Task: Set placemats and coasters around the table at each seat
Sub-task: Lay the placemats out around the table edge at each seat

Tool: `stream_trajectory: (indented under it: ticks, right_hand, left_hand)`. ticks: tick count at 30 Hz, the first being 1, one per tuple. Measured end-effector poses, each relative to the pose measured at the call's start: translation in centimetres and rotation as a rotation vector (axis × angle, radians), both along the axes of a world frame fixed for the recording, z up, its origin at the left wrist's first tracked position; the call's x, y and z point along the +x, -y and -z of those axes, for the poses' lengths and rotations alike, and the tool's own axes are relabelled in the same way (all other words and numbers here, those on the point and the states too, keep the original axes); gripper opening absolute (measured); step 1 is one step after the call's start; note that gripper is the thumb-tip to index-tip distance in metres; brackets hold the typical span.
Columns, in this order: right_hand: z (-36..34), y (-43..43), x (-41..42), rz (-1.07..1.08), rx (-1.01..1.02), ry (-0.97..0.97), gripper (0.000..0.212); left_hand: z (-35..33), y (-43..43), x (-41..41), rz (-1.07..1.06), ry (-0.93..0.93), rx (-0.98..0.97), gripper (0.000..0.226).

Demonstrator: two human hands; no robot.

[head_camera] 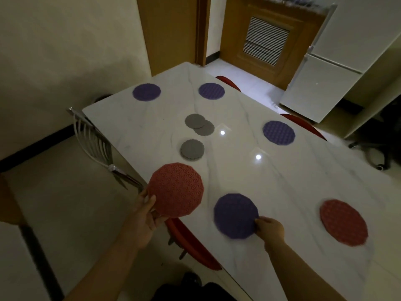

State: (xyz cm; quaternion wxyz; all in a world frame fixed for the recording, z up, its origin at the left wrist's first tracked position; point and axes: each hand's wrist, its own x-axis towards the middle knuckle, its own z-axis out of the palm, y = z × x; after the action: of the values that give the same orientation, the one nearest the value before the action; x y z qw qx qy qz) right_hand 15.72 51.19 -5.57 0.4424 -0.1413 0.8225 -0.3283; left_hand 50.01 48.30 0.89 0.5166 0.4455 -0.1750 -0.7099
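My left hand (145, 211) grips a round red placemat (176, 190) by its lower left rim, holding it over the table's near left edge. My right hand (270, 229) pinches the right rim of a purple placemat (235, 215) lying near the front edge of the white marble table (293, 174). Another red placemat (344, 222) lies to the right. Three purple placemats lie farther off: far left (146, 92), far middle (211, 91) and right side (278, 132). Grey coasters sit mid-table: two overlapping (198, 123) and a small stack (192, 149).
A metal-backed chair (95, 140) stands at the table's left end. Red chair seats show under the near edge (191, 244) and along the far side (303, 124). A white fridge (321, 68) and a wooden door (269, 42) stand beyond.
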Motion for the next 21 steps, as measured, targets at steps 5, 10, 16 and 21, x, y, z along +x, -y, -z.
stream_trajectory:
  ticks: [5, 10, 16, 21]
  right_hand:
    - [-1.7, 0.3, 0.1, -0.305, 0.078, -0.351, 0.042]
    - [-7.2, 5.5, 4.2, -0.348, -0.234, 0.007, 0.033]
    - [-11.1, 9.7, 12.2, -0.488, -0.385, 0.466, 0.026]
    - [-11.2, 12.7, 16.1, -0.399, -0.433, 0.453, 0.023]
  left_hand:
    - [-0.1, 1.5, 0.3, 0.038, -0.023, 0.023, 0.048]
    - [-0.9, 3.3, 0.4, 0.079, -0.025, 0.019, 0.053]
    - [-2.6, 5.8, 0.4, 0.088, -0.009, 0.008, 0.056]
    - [-3.0, 9.7, 3.4, 0.101, 0.030, 0.046, 0.032]
